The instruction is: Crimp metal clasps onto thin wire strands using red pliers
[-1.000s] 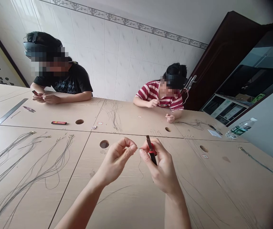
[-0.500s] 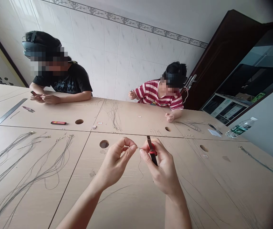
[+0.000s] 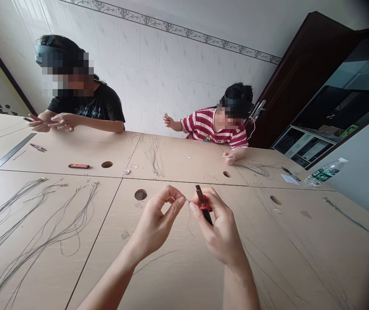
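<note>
My left hand [image 3: 160,219] pinches the end of a thin dark cord [image 3: 189,224] between thumb and index finger. Close beside it, my right hand [image 3: 218,224] pinches the same cord with thumb and forefinger. That right hand also holds a small tool [image 3: 204,206] with red and black parts, its dark flat end pointing up and away. The cord's loose end hangs in a curve below the fingertips. Any small fitting between the fingertips is too tiny to make out.
Bundles of cord [image 3: 71,228] lie left, and another bundle [image 3: 349,217] lies far right. Across the table [image 3: 107,275] sit two people, in black [image 3: 97,105] and striped [image 3: 200,125] shirts. A red marker [image 3: 79,166], steel ruler [image 3: 13,150], bottle [image 3: 326,172] and table holes [image 3: 140,194] are around.
The tool in my right hand has tilted slightly left; my hands otherwise stay nearly still. The person in black has raised and spread their hands, and the striped-shirt person's raised hand has moved left.
</note>
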Tool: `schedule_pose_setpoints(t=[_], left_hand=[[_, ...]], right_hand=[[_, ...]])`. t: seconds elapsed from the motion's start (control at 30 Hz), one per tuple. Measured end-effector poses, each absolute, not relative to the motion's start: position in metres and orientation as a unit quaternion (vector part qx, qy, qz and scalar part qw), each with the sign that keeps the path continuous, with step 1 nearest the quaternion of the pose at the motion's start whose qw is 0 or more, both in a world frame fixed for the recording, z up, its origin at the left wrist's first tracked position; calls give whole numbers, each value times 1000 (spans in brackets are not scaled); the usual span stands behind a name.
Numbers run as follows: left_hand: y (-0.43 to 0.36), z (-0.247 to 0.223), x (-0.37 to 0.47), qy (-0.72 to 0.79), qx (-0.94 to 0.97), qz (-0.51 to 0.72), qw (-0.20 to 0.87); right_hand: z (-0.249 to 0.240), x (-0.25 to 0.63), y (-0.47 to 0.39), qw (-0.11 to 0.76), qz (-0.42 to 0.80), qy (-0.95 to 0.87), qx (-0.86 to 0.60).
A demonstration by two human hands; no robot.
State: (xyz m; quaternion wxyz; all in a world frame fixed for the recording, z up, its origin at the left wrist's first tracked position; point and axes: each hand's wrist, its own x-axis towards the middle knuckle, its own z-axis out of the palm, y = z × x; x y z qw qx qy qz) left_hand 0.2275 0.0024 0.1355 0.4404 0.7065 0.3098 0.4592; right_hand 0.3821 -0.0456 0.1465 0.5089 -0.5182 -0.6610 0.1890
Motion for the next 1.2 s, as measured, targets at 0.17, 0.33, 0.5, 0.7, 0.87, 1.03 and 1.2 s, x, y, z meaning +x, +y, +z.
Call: schedule_pose_setpoints(t=[0.17, 0.33, 0.5, 0.7, 0.87, 1.03, 1.2], left_hand=[[1, 135, 227, 330, 716, 451, 418], [1, 134, 228, 336, 719, 449, 412], [1, 133, 228, 338, 722, 449, 404], [-1, 134, 229, 338, 721, 451, 403], [-3, 135, 229, 335, 727, 443, 403], [-2, 137, 228, 327, 742, 438, 389], [-3, 138, 227, 329, 737, 432, 403]], right_hand=[[146, 382, -45, 509, 181, -662, -520], [145, 381, -43, 508, 181, -659, -524], [144, 381, -44, 503, 181, -661, -526], [145, 380, -43, 499, 177, -665, -526], [146, 380, -43, 503, 171, -667, -523], [147, 381, -45, 501, 177, -672, -516], [148, 383, -45, 501, 185, -663, -524]])
